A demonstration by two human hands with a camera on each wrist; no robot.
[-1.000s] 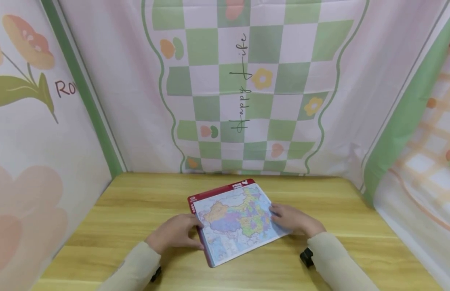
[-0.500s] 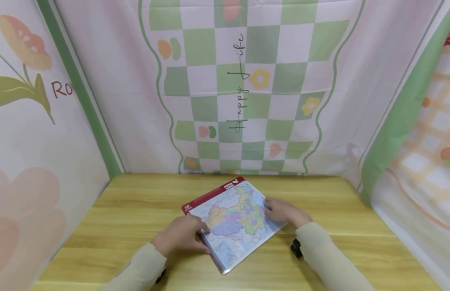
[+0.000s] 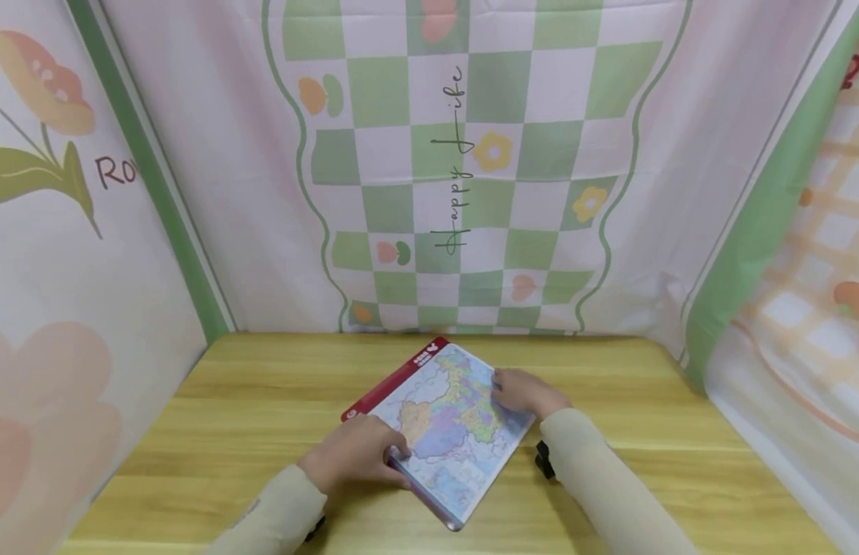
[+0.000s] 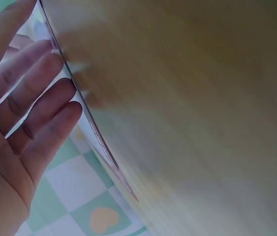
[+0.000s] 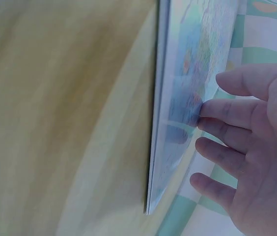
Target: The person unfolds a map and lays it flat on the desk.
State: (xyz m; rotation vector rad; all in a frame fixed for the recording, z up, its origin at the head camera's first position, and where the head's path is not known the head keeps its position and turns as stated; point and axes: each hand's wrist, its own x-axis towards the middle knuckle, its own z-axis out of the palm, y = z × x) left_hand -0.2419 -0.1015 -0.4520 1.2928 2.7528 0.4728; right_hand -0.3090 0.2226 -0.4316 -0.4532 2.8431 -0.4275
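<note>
A thin map board [image 3: 436, 439] with a red strip along its upper-left side lies turned at an angle on the table. It carries a coloured printed map. At its near left edge is my left hand [image 3: 356, 455], its fingertips touching the board; the left wrist view shows these fingers [image 4: 40, 108] loosely extended against the edge. My right hand [image 3: 527, 391] rests on the opposite edge at the right. In the right wrist view the fingers [image 5: 227, 115] are fairly straight and meet the board's glossy face [image 5: 178, 113].
The wood-grain table [image 3: 263, 378] extends around the board. Behind it hangs a green-and-white checked curtain [image 3: 464, 193], with printed fabric walls on the left and right. A dark wrist device [image 3: 544, 461] sits under the right sleeve.
The map board has turned anticlockwise on the table, its red strip swinging to a steeper slant. My left hand has moved right and slightly nearer; my right hand has moved left and slightly farther away.
</note>
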